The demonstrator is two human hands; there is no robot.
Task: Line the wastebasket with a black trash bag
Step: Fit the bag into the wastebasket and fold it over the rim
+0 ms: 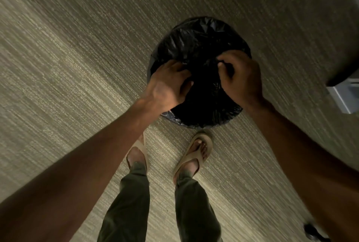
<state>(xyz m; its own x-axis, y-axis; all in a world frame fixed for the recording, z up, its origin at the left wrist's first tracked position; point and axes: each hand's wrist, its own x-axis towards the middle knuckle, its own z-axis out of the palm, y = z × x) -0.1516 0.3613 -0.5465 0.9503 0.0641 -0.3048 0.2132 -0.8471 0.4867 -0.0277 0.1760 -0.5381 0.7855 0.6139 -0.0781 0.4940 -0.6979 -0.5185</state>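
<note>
A round wastebasket (155, 61) stands on the carpet in front of my feet, almost wholly covered by a crinkled black trash bag (196, 41) draped over its rim. My left hand (167, 84) rests on the bag at the left side of the opening, fingers curled into the plastic. My right hand (240, 78) pinches a fold of the bag at the right side. The inside of the basket is dark and cannot be made out.
Beige striped carpet (77, 66) surrounds the basket. My feet in tan flip-flops (198, 150) stand just below it. A pale piece of furniture (343, 96) sits at the right edge. A small dark object (312, 231) lies at the lower right.
</note>
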